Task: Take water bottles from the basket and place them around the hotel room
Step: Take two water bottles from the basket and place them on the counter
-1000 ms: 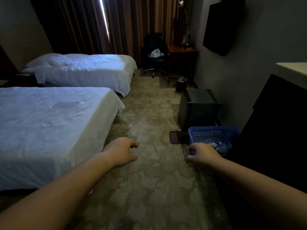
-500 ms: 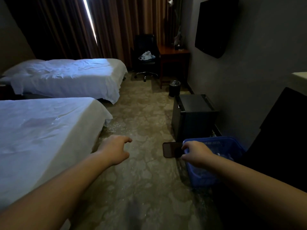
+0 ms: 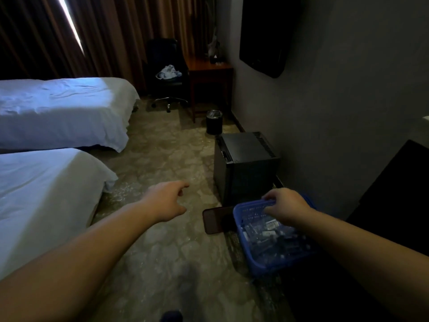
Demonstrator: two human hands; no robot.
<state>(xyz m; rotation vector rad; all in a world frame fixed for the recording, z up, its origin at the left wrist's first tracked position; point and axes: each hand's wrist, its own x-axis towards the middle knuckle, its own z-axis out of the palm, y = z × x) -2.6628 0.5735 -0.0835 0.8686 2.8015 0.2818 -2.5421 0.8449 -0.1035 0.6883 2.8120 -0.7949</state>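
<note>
Down on the patterned carpet floor (image 3: pixel 162 252), by the wall, a blue plastic basket (image 3: pixel 267 266) holds clear plastic water bottles (image 3: pixel 262 238) (lying jumbled). The right hand (image 3: pixel 286 206) curls its fingers over the basket's far rim; the left hand (image 3: pixel 166 201) hovers loosely curled, holding nothing.

Dim room: brown curtains (image 3: pixel 111 38) show one bright slit of daylight (image 3: pixel 69 22). Two white beds (image 3: pixel 65 110) stand left on patterned carpet (image 3: pixel 167 163). Along the grey wall (image 3: pixel 348 101) are a chair (image 3: pixel 167 66), desk (image 3: pixel 209 68), bin (image 3: pixel 214 122), fridge (image 3: pixel 243 166) and TV (image 3: pixel 264 33).
</note>
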